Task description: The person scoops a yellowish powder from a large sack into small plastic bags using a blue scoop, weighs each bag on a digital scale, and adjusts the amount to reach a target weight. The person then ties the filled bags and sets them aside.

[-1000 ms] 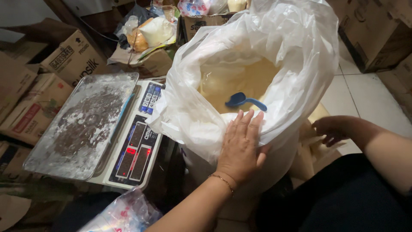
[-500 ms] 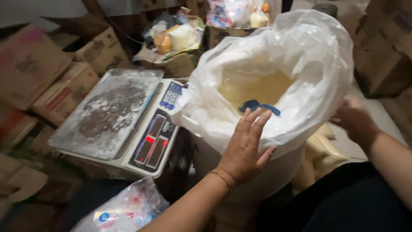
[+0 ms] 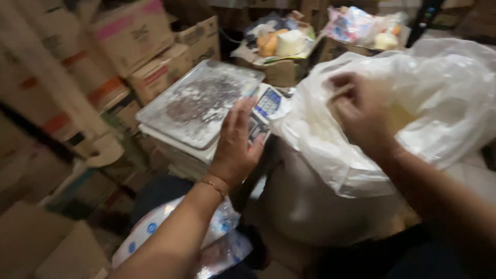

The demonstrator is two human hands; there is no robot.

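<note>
From the head camera, the left hand (image 3: 235, 142) hovers with fingers spread and empty over the keypad end of a scale (image 3: 266, 106), beside its dusty metal tray (image 3: 199, 103). The right hand (image 3: 359, 111) pinches the rim of a white plastic bag (image 3: 434, 103) lining a big tub (image 3: 315, 206). Cardboard boxes (image 3: 139, 36) stand behind.

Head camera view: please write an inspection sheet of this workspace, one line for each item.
Surface: digital scale with a dusty metal tray on top.
Job's things: large white plastic bag opened over a sack, pale yellowish contents inside.
Clutter: printed plastic bags below; packed goods behind.
Grippers: left hand open over the scale's panel; right hand at the bag's rim, grip blurred.
Cables: nothing seen.
Surroundings: stacked cardboard boxes, dim light.
</note>
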